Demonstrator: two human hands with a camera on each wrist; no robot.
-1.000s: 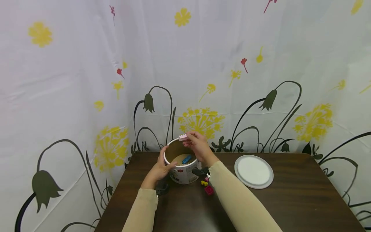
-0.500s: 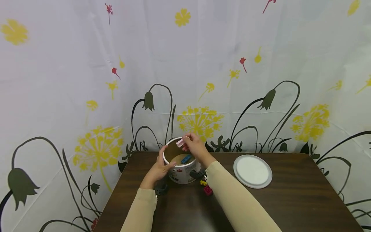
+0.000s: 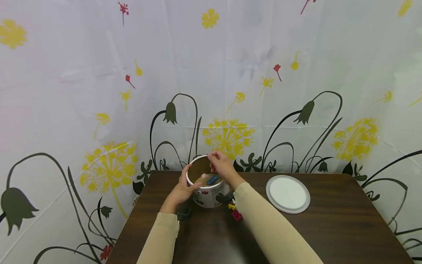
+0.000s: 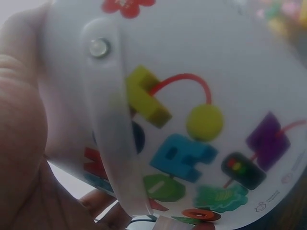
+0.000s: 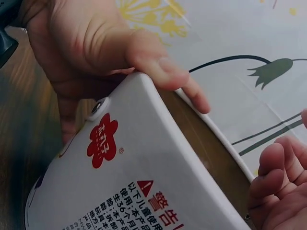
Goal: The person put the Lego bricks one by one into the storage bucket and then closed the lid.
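A round white bucket [image 3: 211,201] with printed pictures stands on the table. My left hand [image 3: 180,190] grips its near-left side, the thumb [image 5: 165,72] over the rim in the right wrist view. Inside lies a blue block [image 3: 212,179], with a blurred pale pink block [image 3: 204,177] beside it. My right hand [image 3: 225,168] is over the bucket's far-right rim. In the right wrist view the fingers [image 5: 271,184] of that hand are loosely bent with nothing between them. A translucent handle [image 4: 108,120] hangs down the bucket's outside in the left wrist view.
A round white lid [image 3: 288,193] lies flat on the brown table [image 3: 329,227] to the right. Close to the bucket's right side are a small yellow piece [image 3: 232,206] and a red block [image 3: 237,215], partly beside my right sleeve. A flowered curtain [image 3: 257,106] hangs behind the table.
The pink block, pinched in my right hand above the rim earlier, is now down inside the bucket and out of the fingers. My left hand keeps its grip on the bucket.
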